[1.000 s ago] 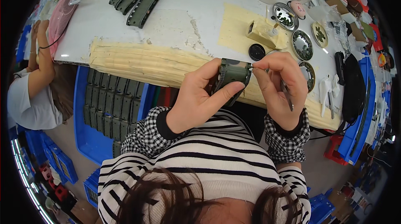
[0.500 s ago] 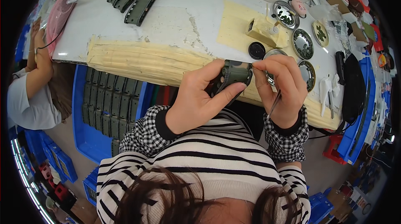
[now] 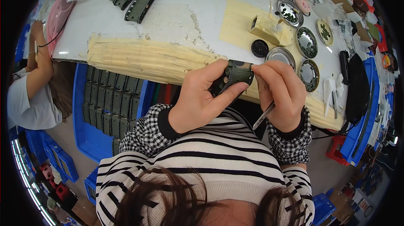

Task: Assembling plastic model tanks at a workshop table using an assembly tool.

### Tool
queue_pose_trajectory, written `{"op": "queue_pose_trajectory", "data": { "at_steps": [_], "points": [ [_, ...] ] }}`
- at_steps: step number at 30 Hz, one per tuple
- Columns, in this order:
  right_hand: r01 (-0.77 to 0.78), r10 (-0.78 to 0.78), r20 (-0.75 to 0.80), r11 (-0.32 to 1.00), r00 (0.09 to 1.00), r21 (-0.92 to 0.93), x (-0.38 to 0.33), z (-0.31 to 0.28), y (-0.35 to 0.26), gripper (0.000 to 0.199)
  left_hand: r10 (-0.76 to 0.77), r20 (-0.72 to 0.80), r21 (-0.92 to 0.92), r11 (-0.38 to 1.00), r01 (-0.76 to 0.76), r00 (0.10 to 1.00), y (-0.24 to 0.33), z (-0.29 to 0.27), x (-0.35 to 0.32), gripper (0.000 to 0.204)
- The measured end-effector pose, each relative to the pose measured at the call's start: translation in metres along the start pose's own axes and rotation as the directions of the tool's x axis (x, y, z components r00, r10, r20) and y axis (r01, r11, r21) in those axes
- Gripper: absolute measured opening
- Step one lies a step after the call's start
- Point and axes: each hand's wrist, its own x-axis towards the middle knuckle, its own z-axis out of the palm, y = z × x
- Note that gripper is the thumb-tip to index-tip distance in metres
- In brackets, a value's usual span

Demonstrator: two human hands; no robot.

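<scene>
While left hand [image 3: 197, 95] holds part [image 3: 240, 74], dishes [image 3: 281, 53] nearby

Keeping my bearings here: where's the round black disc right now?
In the head view, the round black disc lies on the table right of centre, just below the yellow block and up-left of the nearest silver dish.

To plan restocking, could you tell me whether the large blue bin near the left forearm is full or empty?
Partly filled: rows of dark green parts sit in the blue bin, blue plastic showing beside them.
</scene>
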Motion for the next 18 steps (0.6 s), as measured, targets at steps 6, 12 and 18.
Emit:
{"op": "queue_pose_trajectory", "data": {
  "at_steps": [6, 12, 18],
  "points": [
    [-0.121, 0.123, -0.025, 0.991, 0.992, 0.052, -0.009, -0.009, -0.006, 0.036, -0.05, 0.016, -0.178, 0.983, 0.052, 0.999, -0.003, 0.002, 0.003, 0.031],
    [-0.504, 0.484, -0.186, 0.86, 0.855, -0.078, -0.033, -0.043, 0.032, 0.009, -0.133, 0.021, -0.383, 0.914, 0.131, 0.991, -0.001, 0.003, 0.004, 0.031],
    [-0.661, 0.664, -0.083, 0.709, 0.743, -0.246, -0.062, -0.081, 0.063, 0.011, -0.204, -0.003, -0.448, 0.876, 0.181, 0.979, 0.001, 0.002, 0.004, 0.031]
  ]
}}
